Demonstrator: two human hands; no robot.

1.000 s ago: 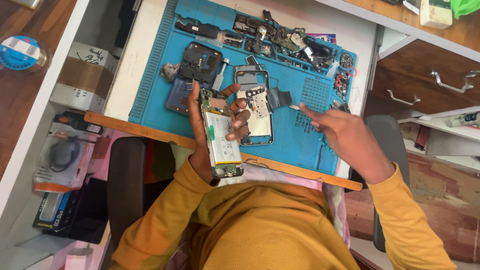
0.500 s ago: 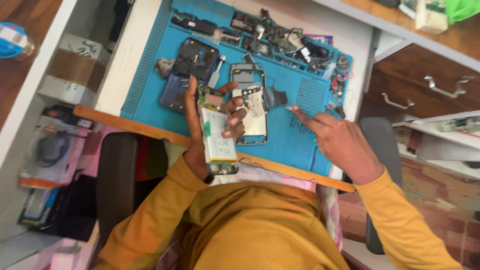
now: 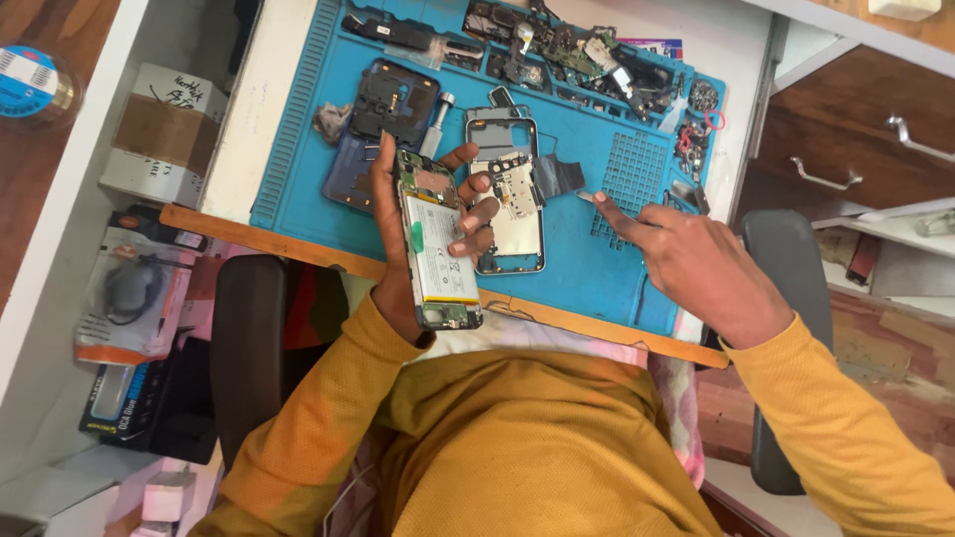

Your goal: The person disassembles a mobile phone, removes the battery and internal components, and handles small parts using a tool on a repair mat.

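an opened phone (image 3: 435, 239), back cover off with battery and board exposed, is held in the left hand (image 3: 418, 234) above the near edge of the worktop (image 3: 254, 129); the fingers (image 3: 476, 214) are wrapped round its right side and the thumb along its left. the right hand (image 3: 696, 264) rests near the right edge of the blue mat (image 3: 597, 288), index finger extended, with a thin metal tool (image 3: 587, 197) pinched at the fingertips; the rest of its grip cannot be told. a second phone frame (image 3: 507, 189) lies flat on the mat just beside the held phone. the step in hand is judged to be disassembly or inspection of the held phone. the next move calls for the tool tip to be brought across to the exposed board. open mat is available between both hands; the far edge is crowded with loose parts (image 3: 587, 50), and a dark back cover (image 3: 393, 109) lies at the left.
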